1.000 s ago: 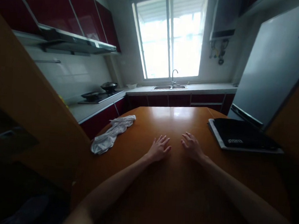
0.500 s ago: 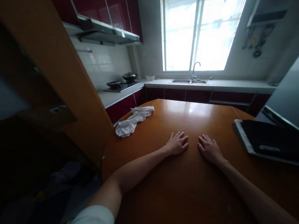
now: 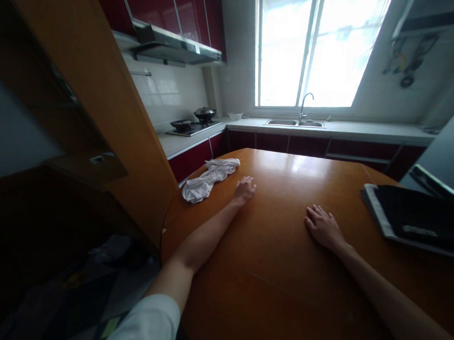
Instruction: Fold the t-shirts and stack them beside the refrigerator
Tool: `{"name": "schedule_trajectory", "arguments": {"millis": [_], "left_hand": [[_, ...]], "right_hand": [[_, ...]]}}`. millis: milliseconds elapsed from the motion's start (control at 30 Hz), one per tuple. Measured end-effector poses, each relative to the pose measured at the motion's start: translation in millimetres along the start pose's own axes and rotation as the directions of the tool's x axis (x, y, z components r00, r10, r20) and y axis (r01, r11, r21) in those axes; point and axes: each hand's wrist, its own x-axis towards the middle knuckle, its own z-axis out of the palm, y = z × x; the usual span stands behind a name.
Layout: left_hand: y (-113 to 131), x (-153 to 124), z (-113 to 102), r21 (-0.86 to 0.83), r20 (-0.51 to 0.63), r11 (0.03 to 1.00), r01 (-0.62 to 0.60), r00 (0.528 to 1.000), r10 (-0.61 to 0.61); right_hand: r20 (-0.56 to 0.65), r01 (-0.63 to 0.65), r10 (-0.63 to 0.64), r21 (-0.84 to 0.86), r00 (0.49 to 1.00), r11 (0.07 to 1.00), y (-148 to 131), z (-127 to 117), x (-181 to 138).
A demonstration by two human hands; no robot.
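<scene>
A crumpled white cloth (image 3: 211, 179) lies at the left edge of the brown wooden table (image 3: 277, 235). Just to its right is my left hand (image 3: 245, 189), over the tabletop with fingers loosely bent and apart; it holds nothing and does not touch the cloth. My right hand (image 3: 325, 226) rests palm down on the table, its fingers stretched out and nothing in them. To the right of that hand lies a black flat item with a white edge (image 3: 414, 214), perhaps a folded bag or cover.
Beyond the table runs a white counter (image 3: 253, 122) with a double sink and tap (image 3: 304, 107). At the left a stove holds a lidded pan (image 3: 205, 113) and a second pan (image 3: 181, 125). A wooden frame (image 3: 135, 148) stands close to the table's left side.
My left hand has moved left and forward, toward the white cloth, its fingers now more bent. The right hand stays on the table. The view has turned slightly left.
</scene>
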Motion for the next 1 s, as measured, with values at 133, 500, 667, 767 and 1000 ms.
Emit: {"name": "schedule_trajectory", "arguments": {"millis": [133, 500, 667, 767, 1000], "left_hand": [[-74.1, 16.9, -31.4, 0.087, -0.153, 0.963, 0.255, 0.959, -0.240], [-110.0, 26.9, -17.2, 0.146, 0.032, 0.960, 0.239, 0.969, -0.246], [-61.3, 18.9, 3.5, 0.016, 0.204, 0.995, -0.100, 0.974, 0.095], [-28.2, 4.8, 10.7, -0.125, 0.297, 0.941, -0.314, 0.893, 0.337], [18.2, -12.2, 13.4, -0.584, 0.338, 0.614, -0.531, 0.528, 0.779]], "right_hand": [[-0.002, -0.001, 0.001, 0.011, 1.000, 1.000, -0.6, 0.1, -0.3], [-0.016, -0.009, 0.009, 0.027, 1.000, 1.000, -2.3, -1.0, -0.6], [-0.051, 0.005, -0.001, 0.076, 0.999, 0.997, -1.9, 1.6, -0.2], [-0.137, 0.008, 0.017, 0.180, 0.990, 0.984, -0.6, 2.2, 2.6], [-0.579, -0.020, 0.218, 0.329, 0.786, 0.944, -0.5, -31.1, -2.9]]}}
